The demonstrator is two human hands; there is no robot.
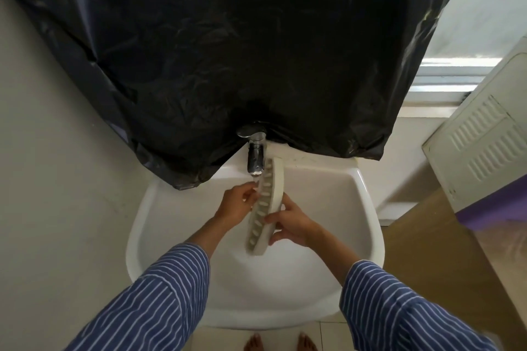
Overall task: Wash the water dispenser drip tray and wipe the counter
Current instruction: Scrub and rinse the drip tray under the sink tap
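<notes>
The drip tray [274, 196] is a long white curved piece with a grey slotted grille, held on edge over the white sink [322, 202]. Its upper end sits just beside the chrome tap [255, 157], where a short stream of water runs. My right hand [291, 224] grips the tray's lower half from the right. My left hand [238, 202] touches the grille side from the left, fingers spread on the slots under the water.
A black plastic sheet [228, 51] hangs over the wall above the sink. A white appliance with vent slots [484, 142] and a brown board [427, 236] stand to the right. A window [453, 77] is behind them. My bare feet show on the tiled floor [281, 342].
</notes>
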